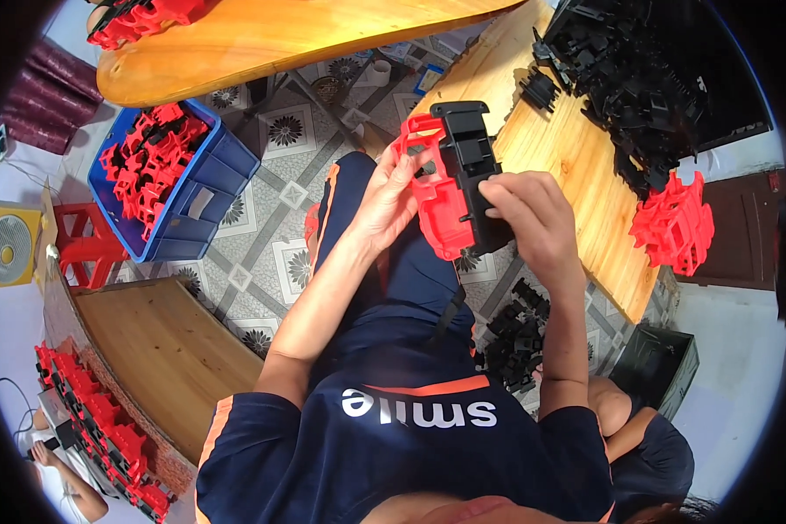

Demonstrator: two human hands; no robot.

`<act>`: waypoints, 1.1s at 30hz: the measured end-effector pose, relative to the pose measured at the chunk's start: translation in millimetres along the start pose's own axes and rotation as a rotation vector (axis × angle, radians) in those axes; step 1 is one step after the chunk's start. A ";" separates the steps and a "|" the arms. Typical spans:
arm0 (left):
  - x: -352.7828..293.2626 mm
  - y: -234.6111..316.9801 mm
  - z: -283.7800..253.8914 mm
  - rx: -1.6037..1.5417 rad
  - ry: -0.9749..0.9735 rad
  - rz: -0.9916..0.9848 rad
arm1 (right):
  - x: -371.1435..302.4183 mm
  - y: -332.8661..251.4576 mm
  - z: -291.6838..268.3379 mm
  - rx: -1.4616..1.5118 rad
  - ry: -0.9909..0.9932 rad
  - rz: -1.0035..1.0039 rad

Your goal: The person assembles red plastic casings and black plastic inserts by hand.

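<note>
In front of my body, above my lap, a red plastic frame (445, 217) with openings lies side by side against a black plastic part (468, 144) with recessed compartments. My left hand (390, 199) grips the red frame by its left edge, thumb on top. Closed on the right side of the black part is my right hand (534, 214), its fingertips pressed to the edge. The two parts touch along their long sides; whether they are locked together I cannot tell. My fingers hide some of both outer edges.
A blue crate (211, 196) of red frames stands at the left. On the right, a wooden table (576, 175) carries heaped black parts (620, 79) and stacked red frames (675, 225). More black parts (515, 336) lie below. Another person (655, 450) is at lower right.
</note>
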State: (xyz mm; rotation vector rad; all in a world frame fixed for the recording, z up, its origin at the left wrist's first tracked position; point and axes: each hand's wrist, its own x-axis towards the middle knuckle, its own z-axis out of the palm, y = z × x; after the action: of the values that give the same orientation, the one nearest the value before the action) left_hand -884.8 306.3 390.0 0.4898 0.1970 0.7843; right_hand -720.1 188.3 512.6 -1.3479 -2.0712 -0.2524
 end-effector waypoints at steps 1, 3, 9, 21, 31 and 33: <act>0.6 -0.7 -1.4 -0.010 0.014 0.000 | 0.4 -2.3 2.2 -0.010 -0.009 -0.005; -0.5 -2.8 -1.3 -0.012 0.034 0.004 | 0.5 -9.5 4.6 -0.034 -0.023 -0.011; -1.6 -1.1 -1.1 0.028 0.008 0.000 | -0.9 -13.7 11.6 -0.093 -0.095 -0.053; -10.0 13.0 41.5 0.206 0.024 0.050 | 6.1 9.6 48.5 0.276 0.209 0.287; -9.9 26.3 82.6 0.378 0.174 0.491 | 26.1 3.9 31.6 0.895 0.134 0.590; -9.3 62.1 103.6 0.230 0.071 0.466 | 23.5 -5.2 25.7 1.001 0.006 0.506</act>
State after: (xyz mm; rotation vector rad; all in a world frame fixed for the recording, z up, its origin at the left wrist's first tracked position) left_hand -894.3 301.0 510.6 0.7404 0.2439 1.2436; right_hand -741.4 215.9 508.0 -1.1181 -1.4006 0.8769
